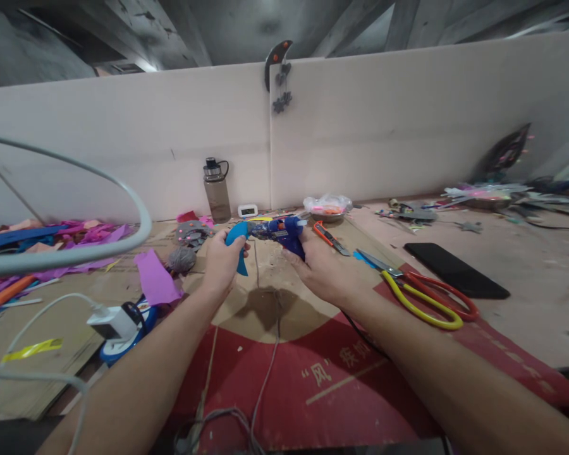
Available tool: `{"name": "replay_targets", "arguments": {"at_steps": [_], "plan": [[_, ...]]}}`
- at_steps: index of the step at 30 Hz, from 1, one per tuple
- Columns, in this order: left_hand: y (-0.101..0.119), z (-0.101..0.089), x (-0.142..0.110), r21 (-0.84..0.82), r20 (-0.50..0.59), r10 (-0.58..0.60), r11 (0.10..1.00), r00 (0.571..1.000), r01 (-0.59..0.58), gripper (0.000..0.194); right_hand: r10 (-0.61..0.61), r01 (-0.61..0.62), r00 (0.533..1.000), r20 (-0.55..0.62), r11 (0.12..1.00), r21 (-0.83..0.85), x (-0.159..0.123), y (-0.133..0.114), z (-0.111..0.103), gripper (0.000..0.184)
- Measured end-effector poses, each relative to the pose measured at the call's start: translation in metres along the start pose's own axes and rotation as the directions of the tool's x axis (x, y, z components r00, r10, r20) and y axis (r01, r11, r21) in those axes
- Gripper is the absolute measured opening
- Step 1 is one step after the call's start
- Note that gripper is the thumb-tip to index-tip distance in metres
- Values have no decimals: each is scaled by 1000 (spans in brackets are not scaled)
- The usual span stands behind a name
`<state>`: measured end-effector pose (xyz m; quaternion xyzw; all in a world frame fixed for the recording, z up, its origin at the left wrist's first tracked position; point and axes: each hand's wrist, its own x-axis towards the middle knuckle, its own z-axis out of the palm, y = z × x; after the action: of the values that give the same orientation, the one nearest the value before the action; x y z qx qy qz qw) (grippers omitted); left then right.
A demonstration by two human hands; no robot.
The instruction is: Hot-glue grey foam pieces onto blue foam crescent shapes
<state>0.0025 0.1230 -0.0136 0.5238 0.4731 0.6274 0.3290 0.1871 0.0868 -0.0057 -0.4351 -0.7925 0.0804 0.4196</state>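
My left hand [224,258] pinches a curved blue strip [238,236] that looks like felt, holding it above the board. In my right hand [318,265] is a blue glue gun [279,231], its nozzle pointing left at the strip. The nozzle and the strip are close together; whether they touch I cannot tell. A glue stick's pale end shows at the back of the gun. Beneath both hands a grey string [279,316] runs over the red and tan board [246,366].
Right of my hands lie an orange utility knife [330,239], scissors [422,287] with red and yellow handles and a black phone [455,270]. A water bottle [217,189] stands by the wall. At left are a power strip [128,335], purple scraps [155,277] and a grey yarn ball [182,259].
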Motion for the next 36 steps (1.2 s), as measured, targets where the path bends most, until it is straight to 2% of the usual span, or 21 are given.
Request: {"name": "replay_targets", "arguments": {"at_steps": [11,17,26,36], "plan": [[2,0,0,-29,-26,-27,999,999,26,18,-4,4,1000,0,1000,-13,0,2,2,36],[1,1,-2,-20,4,-12,1000,1000,12,18,13,-13,999,-35,1000,14,-1,1,0,33],[2,3,-5,-22,4,-58,998,998,58,18,42,-43,996,-84,999,-14,0,0,-3,30],[2,3,-8,23,23,-13,1000,1000,12,17,84,-86,992,-93,996,-21,1,-3,-5,34]]}}
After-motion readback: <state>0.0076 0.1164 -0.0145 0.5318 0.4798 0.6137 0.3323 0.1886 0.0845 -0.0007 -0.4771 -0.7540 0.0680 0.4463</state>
